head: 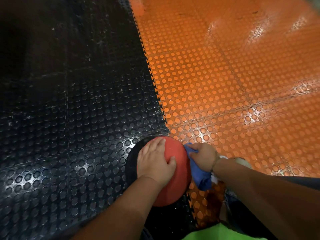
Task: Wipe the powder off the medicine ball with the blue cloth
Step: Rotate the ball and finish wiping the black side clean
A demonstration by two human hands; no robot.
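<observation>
Beyond our green shirt (216, 232), our left grip (154, 161) lay open and flat, steadying the medicine ball (181, 170) on the floor (86, 135), so our right grip (203, 157), clenching the blue cloth (199, 175) at its side, needed, we judged, firm strokes.

Studded rubber floor (107, 94), black tiles (69, 135) on the left with white scuffs, orange tiles (225, 84) on the right with glare patches, toothed interlocking seam (155, 84) running diagonally between them, red-and-black medicine ball (176, 148) resting on the seam, bottom centre
</observation>
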